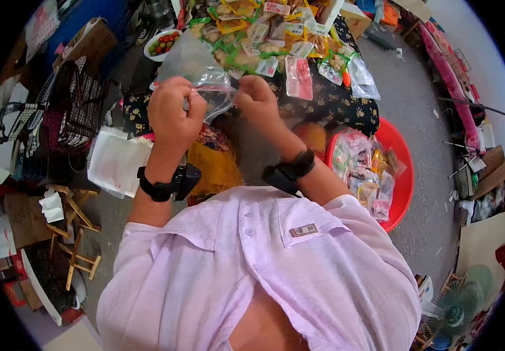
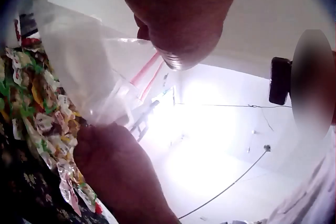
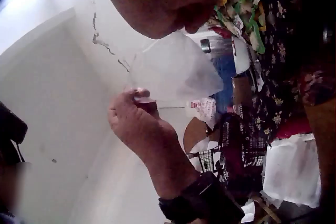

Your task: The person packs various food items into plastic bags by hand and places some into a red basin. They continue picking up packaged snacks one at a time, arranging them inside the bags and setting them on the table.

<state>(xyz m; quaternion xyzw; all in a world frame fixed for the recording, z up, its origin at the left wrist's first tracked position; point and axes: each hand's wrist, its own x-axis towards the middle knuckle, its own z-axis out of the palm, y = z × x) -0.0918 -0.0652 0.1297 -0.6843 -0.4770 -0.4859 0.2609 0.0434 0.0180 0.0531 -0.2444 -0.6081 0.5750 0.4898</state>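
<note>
A clear plastic zip bag (image 1: 189,57) with a red line along its mouth is stretched between both hands, over the near edge of the table. My left hand (image 1: 176,111) grips one side of the mouth with curled fingers. At the opposite side, my right hand (image 1: 258,100) pinches the edge between thumb and fingers. The bag (image 2: 79,56) looks thin and see-through in the left wrist view, with red strips by its opening. In the right wrist view the left hand (image 3: 139,121) holds the lower corner, while the right hand (image 3: 163,1) is dark and close at the top.
Many packaged snacks (image 1: 258,44) cover the table with its black floral cloth (image 1: 358,114). A bowl of small red and green fruit (image 1: 162,44) stands at the left. On the floor, a red basin (image 1: 403,169) holds more packets; stacked plastic sheets (image 1: 118,164) lie left.
</note>
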